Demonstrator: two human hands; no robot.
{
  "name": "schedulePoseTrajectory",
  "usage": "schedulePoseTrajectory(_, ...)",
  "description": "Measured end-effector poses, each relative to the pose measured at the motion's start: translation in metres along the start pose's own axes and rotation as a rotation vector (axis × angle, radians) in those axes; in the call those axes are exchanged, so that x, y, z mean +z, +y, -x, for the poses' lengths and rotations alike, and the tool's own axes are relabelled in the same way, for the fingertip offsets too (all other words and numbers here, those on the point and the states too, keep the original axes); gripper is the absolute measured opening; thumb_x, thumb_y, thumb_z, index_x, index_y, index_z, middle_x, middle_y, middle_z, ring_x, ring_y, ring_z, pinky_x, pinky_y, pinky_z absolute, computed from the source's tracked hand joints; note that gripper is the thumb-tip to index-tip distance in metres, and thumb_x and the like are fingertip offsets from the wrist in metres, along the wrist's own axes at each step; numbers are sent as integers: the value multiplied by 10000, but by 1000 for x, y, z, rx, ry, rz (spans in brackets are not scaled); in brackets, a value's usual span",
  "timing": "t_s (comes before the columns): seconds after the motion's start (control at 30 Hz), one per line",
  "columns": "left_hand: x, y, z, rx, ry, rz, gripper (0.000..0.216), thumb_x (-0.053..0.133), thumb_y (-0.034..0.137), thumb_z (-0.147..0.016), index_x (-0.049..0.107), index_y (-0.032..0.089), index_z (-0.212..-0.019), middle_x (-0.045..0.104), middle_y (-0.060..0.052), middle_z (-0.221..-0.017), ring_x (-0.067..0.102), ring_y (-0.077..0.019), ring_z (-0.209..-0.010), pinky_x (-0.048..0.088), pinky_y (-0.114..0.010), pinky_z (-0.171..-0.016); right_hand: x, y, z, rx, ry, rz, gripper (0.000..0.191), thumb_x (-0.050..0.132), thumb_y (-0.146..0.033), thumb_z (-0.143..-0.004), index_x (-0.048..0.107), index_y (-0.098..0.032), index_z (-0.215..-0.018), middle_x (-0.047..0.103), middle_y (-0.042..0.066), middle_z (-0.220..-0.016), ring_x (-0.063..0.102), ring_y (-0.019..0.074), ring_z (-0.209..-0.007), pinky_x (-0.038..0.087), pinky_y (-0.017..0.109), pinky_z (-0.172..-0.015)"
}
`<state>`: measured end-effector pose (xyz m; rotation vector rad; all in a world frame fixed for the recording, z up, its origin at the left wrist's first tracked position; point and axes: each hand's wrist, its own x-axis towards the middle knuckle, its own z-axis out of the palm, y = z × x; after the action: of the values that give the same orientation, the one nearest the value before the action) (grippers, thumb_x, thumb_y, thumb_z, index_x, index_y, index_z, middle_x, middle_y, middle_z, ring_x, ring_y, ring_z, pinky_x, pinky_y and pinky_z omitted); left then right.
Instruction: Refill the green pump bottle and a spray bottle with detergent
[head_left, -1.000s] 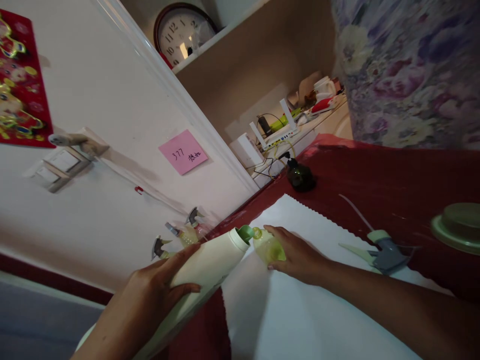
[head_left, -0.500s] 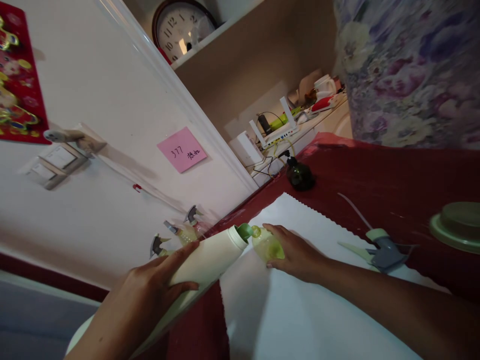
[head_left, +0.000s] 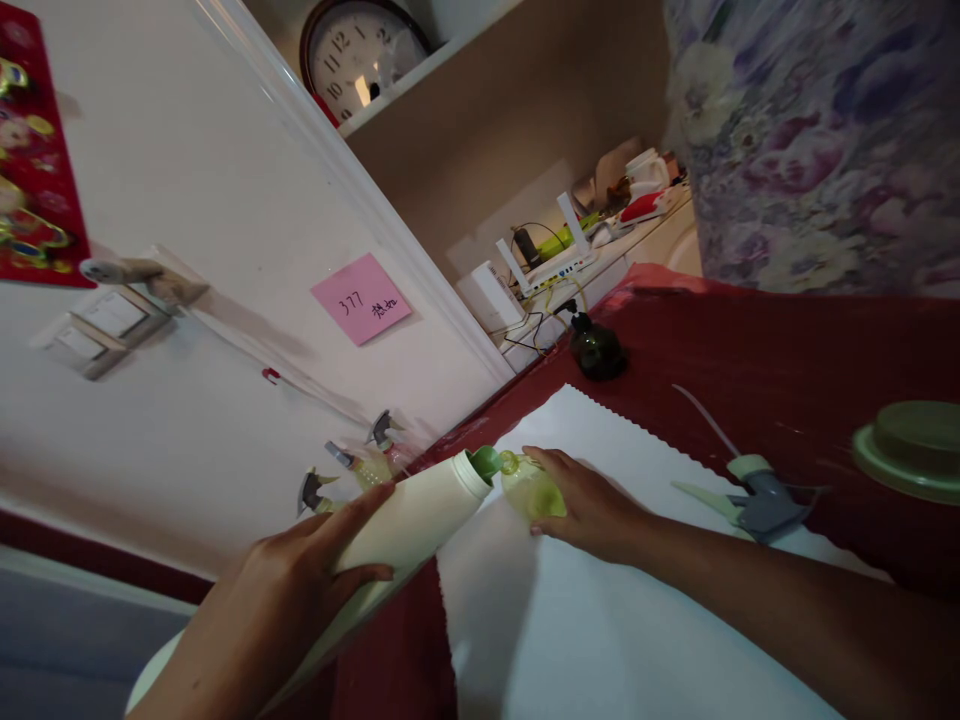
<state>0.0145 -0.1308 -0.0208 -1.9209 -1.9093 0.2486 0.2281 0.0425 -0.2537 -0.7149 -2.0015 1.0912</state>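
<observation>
My left hand (head_left: 300,575) grips a large cream-white bottle (head_left: 409,525), tilted so its green spout (head_left: 486,461) meets the mouth of a small yellow-green bottle (head_left: 531,490). That small bottle stands on a white cloth (head_left: 600,620), and my right hand (head_left: 592,505) is wrapped round its right side. Whether liquid flows between them cannot be seen. A detached grey-and-green spray trigger head (head_left: 754,495) with its dip tube lies on the cloth's right edge.
A red tablecloth (head_left: 750,350) covers the table. Several spray bottles (head_left: 352,470) stand by the wall at left, a dark pump bottle (head_left: 595,350) at the back, a green lid (head_left: 911,450) at right. A flowered cloth (head_left: 817,140) hangs behind; shelf clutter with a router (head_left: 559,260) sits beyond.
Both hands and both bottles keep the same pose. The view has drifted a little, so everything sits slightly further left in the picture.
</observation>
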Motion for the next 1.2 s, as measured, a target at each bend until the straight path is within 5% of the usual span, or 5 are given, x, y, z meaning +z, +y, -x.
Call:
schedulePoseTrajectory(0.67,0,-2,5,48,0,-17,604,479,702,-939,575,375,-1438,817,-59,-1144,814,-318,-874,662,-420,-687,2,4,1,-24,-1,20,876,803,-239,-733,403,-274,-1511,562,123,-1492,549,349,-1310,453,510,-1084)
schedulePoseTrajectory(1.2,-3,-4,6,45,-27,-41,567,505,633,-954,541,381,-1460,814,-48,-1156,815,-307,-868,668,-430,-692,2,5,0,-33,-7,32,897,810,-236,-739,386,-256,-1529,548,129,-1502,538,345,-1326,443,497,-1105)
